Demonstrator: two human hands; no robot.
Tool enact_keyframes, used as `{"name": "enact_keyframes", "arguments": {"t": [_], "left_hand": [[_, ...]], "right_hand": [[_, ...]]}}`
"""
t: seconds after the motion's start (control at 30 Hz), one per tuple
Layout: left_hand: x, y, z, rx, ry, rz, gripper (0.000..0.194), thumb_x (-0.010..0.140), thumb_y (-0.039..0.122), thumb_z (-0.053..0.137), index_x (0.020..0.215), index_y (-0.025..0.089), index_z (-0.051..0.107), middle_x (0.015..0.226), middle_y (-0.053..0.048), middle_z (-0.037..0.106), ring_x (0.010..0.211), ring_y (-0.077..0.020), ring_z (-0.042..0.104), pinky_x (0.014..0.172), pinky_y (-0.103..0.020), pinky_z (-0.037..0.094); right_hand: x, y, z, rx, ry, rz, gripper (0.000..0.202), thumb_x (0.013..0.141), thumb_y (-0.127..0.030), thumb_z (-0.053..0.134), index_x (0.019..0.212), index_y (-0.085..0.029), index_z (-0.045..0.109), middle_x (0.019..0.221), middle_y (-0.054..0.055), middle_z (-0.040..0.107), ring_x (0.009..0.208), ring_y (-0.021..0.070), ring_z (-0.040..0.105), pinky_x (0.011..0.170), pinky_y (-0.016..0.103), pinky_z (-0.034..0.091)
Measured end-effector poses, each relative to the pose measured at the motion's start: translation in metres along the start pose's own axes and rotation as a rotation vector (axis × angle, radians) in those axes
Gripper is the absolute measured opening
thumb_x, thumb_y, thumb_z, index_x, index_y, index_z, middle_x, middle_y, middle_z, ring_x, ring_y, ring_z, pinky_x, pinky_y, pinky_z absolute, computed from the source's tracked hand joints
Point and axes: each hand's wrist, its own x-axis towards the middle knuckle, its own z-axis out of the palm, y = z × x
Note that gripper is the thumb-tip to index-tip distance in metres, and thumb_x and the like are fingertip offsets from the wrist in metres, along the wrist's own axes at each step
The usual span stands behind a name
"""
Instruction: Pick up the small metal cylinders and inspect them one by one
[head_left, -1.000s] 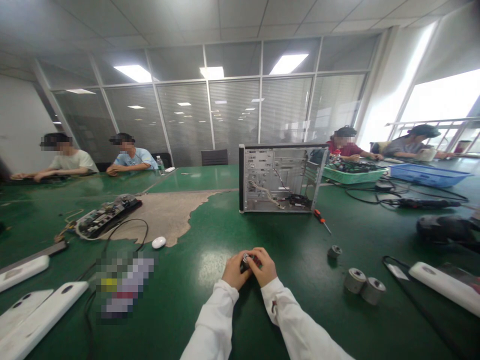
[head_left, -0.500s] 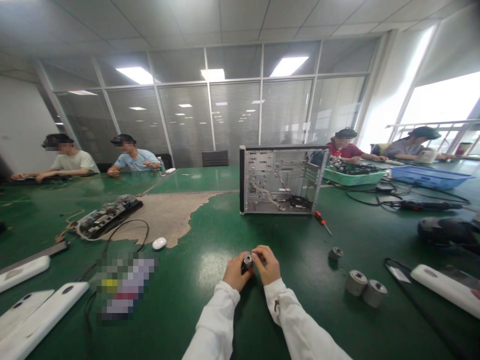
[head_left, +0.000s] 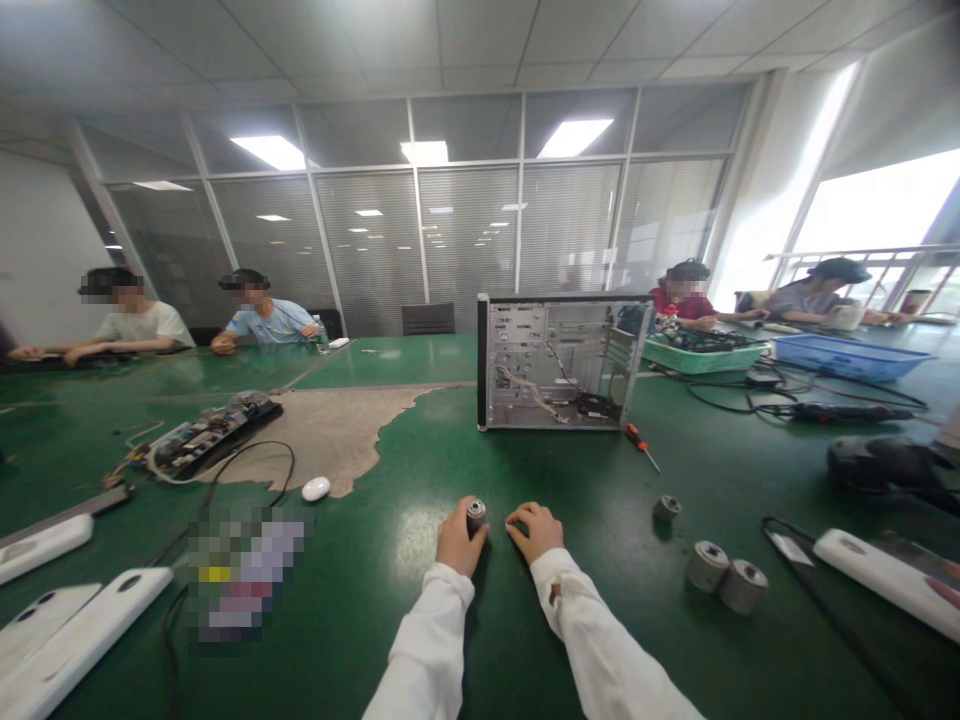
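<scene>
A small metal cylinder (head_left: 476, 512) stands upright in the grip of my left hand (head_left: 456, 540), its round top facing up. My right hand (head_left: 537, 530) is a little to the right, apart from the cylinder, with its fingers curled and the thumb and fingertips close together. Whether anything small sits between those fingertips cannot be made out. Farther right on the green table (head_left: 420, 600) are a small metal cylinder (head_left: 667, 508) and two larger ones side by side, the left one (head_left: 707, 566) and the right one (head_left: 744, 586).
An open computer case (head_left: 559, 365) stands ahead, with a red screwdriver (head_left: 642, 446) beside it. A circuit assembly (head_left: 217, 435) and white earbud case (head_left: 316, 489) lie left. Green (head_left: 705, 357) and blue baskets (head_left: 851, 358) are back right. Several people sit across.
My hands have moved apart. My left hand has shifted slightly left with the cylinder, and my right hand has come away from its top.
</scene>
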Motion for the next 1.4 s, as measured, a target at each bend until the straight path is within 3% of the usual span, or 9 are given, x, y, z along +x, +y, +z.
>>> {"name": "enact_keyframes", "arguments": {"t": [0.27,0.5,0.67,0.9,1.2,1.4], "left_hand": [[-0.0005,0.0006,-0.0007,0.004,0.005,0.009,0.038,0.068,0.024,0.051,0.105,0.021,0.042,0.102,-0.005,0.056,0.094,-0.0184,0.051,0.085,-0.033,0.032],[-0.0002,0.0027,-0.0008,0.004,-0.005,-0.02,0.039,0.067,0.024,0.051,0.105,0.021,0.042,0.102,-0.005,0.056,0.095,-0.0188,0.05,0.086,-0.033,0.031],[-0.0008,0.0038,-0.0015,-0.008,-0.009,-0.027,0.041,0.067,0.023,0.051,0.106,0.022,0.042,0.102,-0.005,0.056,0.095,-0.019,0.05,0.086,-0.034,0.031],[-0.0013,0.0041,-0.0014,0.048,-0.023,-0.001,0.064,0.056,0.002,0.043,0.118,0.017,0.035,0.115,-0.008,0.047,0.108,-0.0193,0.039,0.093,-0.033,0.025],[0.0008,0.0003,0.0014,-0.018,0.009,-0.052,0.061,0.056,0.001,0.041,0.114,0.017,0.04,0.115,-0.006,0.048,0.109,-0.0184,0.04,0.095,-0.032,0.025],[0.0009,-0.0046,0.0031,-0.045,0.028,0.019,0.053,0.056,0.0,0.04,0.107,0.016,0.041,0.105,-0.007,0.053,0.099,-0.0181,0.047,0.089,-0.033,0.032]], "right_hand": [[0.001,0.0005,-0.0043,-0.034,-0.119,-0.004,0.013,0.065,-0.022,0.055,0.075,-0.028,0.06,0.086,0.001,0.055,0.083,0.0186,0.046,0.065,0.03,0.029],[-0.0001,0.0019,0.0008,-0.057,-0.05,-0.001,0.012,0.062,-0.02,0.056,0.072,-0.027,0.06,0.083,0.001,0.055,0.081,0.018,0.046,0.064,0.03,0.029],[0.0003,0.0031,-0.0011,-0.046,-0.086,-0.033,0.013,0.064,-0.022,0.055,0.074,-0.028,0.06,0.084,0.001,0.055,0.081,0.0175,0.046,0.064,0.029,0.029],[-0.0002,0.0011,-0.0041,-0.05,-0.104,-0.016,0.015,0.064,-0.021,0.054,0.076,-0.028,0.06,0.086,0.001,0.055,0.083,0.0182,0.046,0.065,0.03,0.03],[-0.0013,0.0009,0.0003,-0.056,-0.062,-0.004,0.016,0.063,-0.019,0.055,0.075,-0.028,0.059,0.085,0.001,0.056,0.082,0.018,0.047,0.067,0.031,0.031],[-0.004,-0.0058,-0.0067,0.052,-0.051,-0.079,0.036,0.064,-0.021,0.051,0.1,-0.025,0.052,0.098,0.005,0.054,0.091,0.0211,0.046,0.072,0.033,0.036]]}}
